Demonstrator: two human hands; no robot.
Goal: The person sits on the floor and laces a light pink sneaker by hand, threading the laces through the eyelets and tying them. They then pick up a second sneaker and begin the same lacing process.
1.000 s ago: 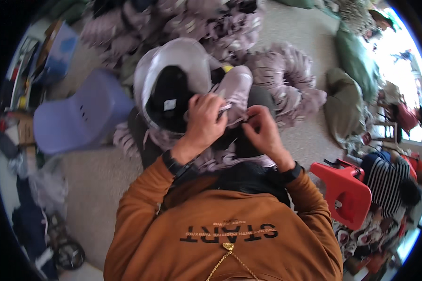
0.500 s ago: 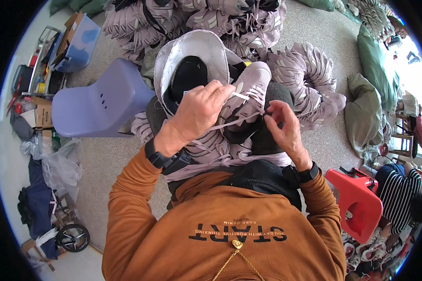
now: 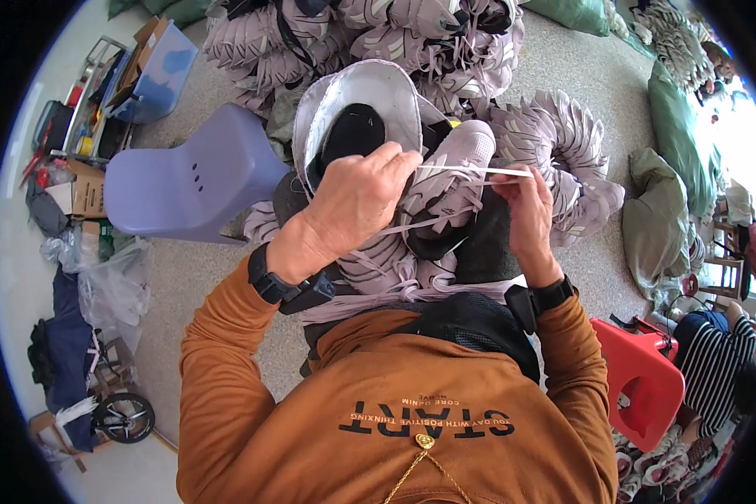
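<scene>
A pale pink lace-up sneaker [image 3: 466, 151] lies on my lap, toe pointing away. My left hand [image 3: 354, 200] is closed beside it, pinching one end of a thin white strip [image 3: 462, 169]. The strip stretches taut over the laces to my right hand [image 3: 529, 214]. My right thumb and fingers are pinched together at the strip's far end, where a pinkish shoelace [image 3: 489, 182] also runs from the sneaker. A loose lace [image 3: 420, 224] loops below my left hand. Left of the sneaker stands a white-rimmed container [image 3: 302, 118] with a dark piece inside.
Stacked pink shoe uppers [image 3: 470, 50] lie ahead, with a curved row [image 3: 592, 134] on the right. A purple chair [image 3: 193, 181] stands left, a red stool [image 3: 638, 382] right. Green sacks [image 3: 676, 126] and a person in stripes [image 3: 714, 353] are farther right.
My right hand has risen from beside the sneaker's laces and closed its fingers. The white strip, a short tip before, now spans between my hands. The view has shifted slightly.
</scene>
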